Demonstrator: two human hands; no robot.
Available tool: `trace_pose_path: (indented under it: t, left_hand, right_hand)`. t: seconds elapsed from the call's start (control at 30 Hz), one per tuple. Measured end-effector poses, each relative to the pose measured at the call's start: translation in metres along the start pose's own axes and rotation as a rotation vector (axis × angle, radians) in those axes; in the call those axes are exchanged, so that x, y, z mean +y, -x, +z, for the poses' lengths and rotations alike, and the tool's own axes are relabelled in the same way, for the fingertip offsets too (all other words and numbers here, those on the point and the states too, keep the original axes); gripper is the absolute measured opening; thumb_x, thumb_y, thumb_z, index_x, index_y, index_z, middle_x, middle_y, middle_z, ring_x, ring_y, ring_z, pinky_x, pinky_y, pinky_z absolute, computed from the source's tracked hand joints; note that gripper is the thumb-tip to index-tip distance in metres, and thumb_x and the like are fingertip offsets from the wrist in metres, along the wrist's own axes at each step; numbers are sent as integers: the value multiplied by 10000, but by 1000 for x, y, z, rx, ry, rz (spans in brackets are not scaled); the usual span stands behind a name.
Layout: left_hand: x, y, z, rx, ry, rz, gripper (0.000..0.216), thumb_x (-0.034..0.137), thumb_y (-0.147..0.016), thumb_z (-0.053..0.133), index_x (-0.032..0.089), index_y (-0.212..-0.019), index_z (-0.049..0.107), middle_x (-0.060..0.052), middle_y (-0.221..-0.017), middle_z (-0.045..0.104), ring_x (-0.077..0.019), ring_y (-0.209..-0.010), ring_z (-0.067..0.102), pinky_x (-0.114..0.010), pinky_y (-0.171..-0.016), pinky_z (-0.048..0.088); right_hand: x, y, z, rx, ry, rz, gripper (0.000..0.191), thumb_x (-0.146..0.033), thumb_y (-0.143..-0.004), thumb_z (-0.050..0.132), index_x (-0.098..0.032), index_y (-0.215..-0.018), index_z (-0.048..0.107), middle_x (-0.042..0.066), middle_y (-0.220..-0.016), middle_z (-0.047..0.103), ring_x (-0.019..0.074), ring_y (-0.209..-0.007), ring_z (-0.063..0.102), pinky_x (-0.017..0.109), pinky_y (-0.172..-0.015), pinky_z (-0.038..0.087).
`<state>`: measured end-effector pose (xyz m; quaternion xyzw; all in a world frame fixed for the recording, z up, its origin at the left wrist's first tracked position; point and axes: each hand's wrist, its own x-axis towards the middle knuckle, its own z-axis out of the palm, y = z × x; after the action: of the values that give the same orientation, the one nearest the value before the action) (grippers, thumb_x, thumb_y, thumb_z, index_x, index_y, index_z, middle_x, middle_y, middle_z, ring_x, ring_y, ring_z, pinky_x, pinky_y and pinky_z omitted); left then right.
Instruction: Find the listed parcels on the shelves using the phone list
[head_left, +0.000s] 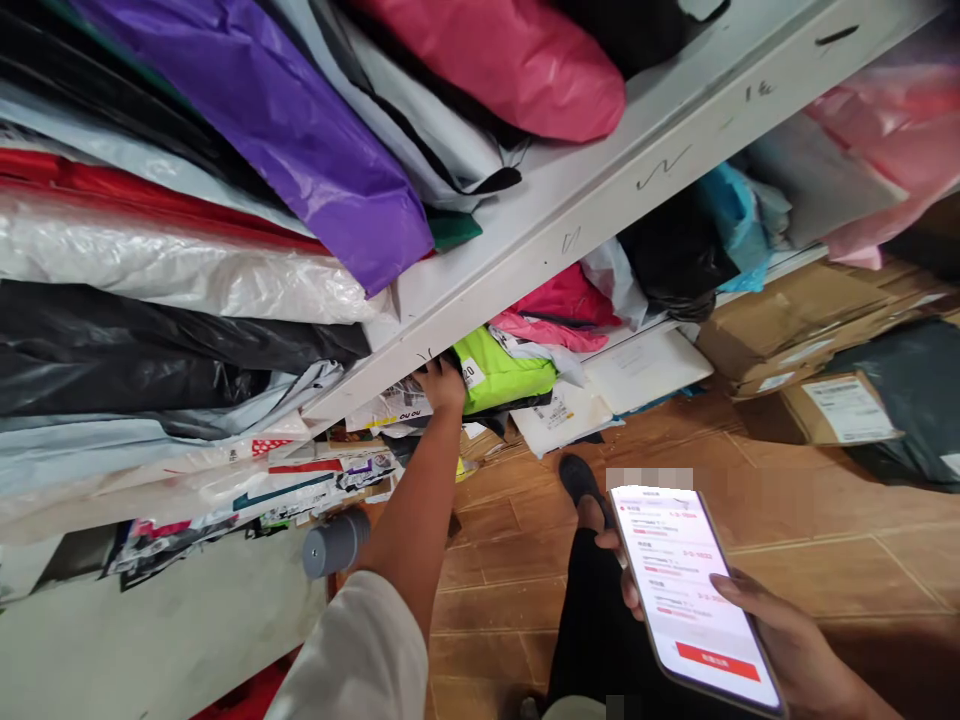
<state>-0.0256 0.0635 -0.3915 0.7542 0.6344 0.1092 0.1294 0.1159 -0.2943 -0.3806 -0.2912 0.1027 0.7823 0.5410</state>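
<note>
In the head view my left hand point(441, 385) reaches into the lower shelf, under the white shelf edge. It lies against a bright green plastic parcel point(504, 370) with a white label, beside a printed clear-and-white bag point(390, 405). Its fingers are mostly hidden by the shelf and the parcels, so I cannot see whether they grip anything. At the lower right, my right hand point(780, 620) is wrapped round a smartphone point(686, 590). The phone's lit screen shows a list with red numbers and a red button at the bottom.
Purple point(300, 130), pink, white and black mailer bags pack the upper white shelf point(525, 250). Cardboard boxes point(795, 320) and a dark parcel point(907, 400) stand at the right above the wooden floor point(510, 570). A grey cylinder point(334, 545) is left of my forearm.
</note>
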Motion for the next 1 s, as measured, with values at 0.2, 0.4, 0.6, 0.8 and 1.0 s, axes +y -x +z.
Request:
trace_pose_path:
  t: [0.2,0.4,0.6,0.8,1.0]
  left_hand:
    - [19,15,-2,80,-17,-60,397,234,-889,424,145,-1263,524,-209,-1451,343,-390,-1382,181,-608,-1100,122]
    - [30,39,-19,121,-82,-176,498,294,-853,465,110,-1316,468,-256,-1468,291,-453,-1391,-85,-692,-1043,-34]
    - [34,49,-20,128,-86,-228,534,297,-835,456,184,-1356,426,-184,-1513,256,-471,-1381,-105,-745,-996,-56]
    - [39,47,-19,135,-115,-176,545,229,-808,444,89,-1335,448,-224,-1468,329,-446,-1370,174,-621,-1078,142]
    - [37,46,-23,37,-180,9,529,128,-786,422,-14,-1291,492,-224,-1395,447,-392,-1386,193,-515,-1144,107]
  right_hand:
    - [13,-16,12,-127,63,-2,544,-496,-666,671,-160,-1093,670,126,-901,730,264,-802,635,383,-783,441]
    - [21,-23,9,-205,122,38,607,-483,-687,636,-132,-1181,610,136,-896,723,265,-821,638,379,-769,438]
    - [19,-13,8,-139,93,33,545,-476,-698,640,-150,-1136,645,124,-880,729,238,-812,634,353,-777,441]
    - [18,-8,-6,-106,35,-6,513,-468,-689,643,-185,-1117,658,124,-938,729,269,-831,650,391,-797,460]
    - [19,-3,-4,-41,-37,-2,485,-477,-713,619,-191,-1104,651,125,-1025,714,277,-836,655,404,-809,470]
